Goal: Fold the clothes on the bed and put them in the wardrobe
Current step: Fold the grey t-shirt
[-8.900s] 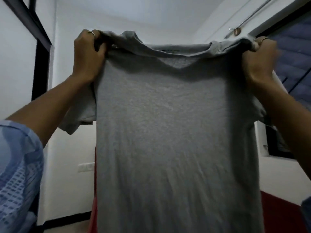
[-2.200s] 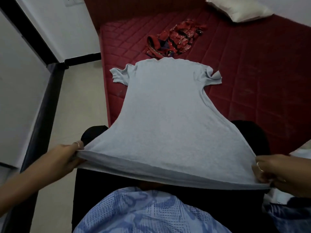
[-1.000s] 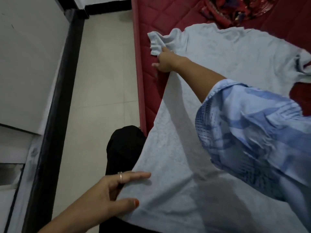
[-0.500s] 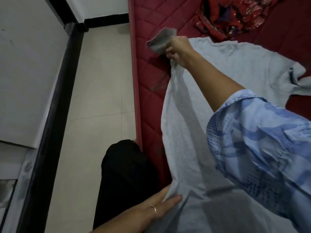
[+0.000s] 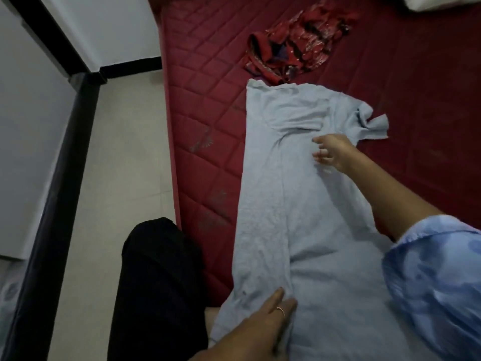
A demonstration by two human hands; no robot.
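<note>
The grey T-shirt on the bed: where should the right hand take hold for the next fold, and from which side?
Probably the loose right sleeve, pinched at its free edge from the T-shirt's outer right side. It lies bunched and unfolded on the mattress, while the left side is already folded in. The right hand lies open beside it; the left hand presses the hem flat.

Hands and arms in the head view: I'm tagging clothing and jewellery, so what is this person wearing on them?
The left hand has a thin ring on one finger. The right hand shows no ring that I can make out. The right arm wears a loose blue patterned sleeve ending above the forearm, which is bare. The left forearm is bare too.
</note>
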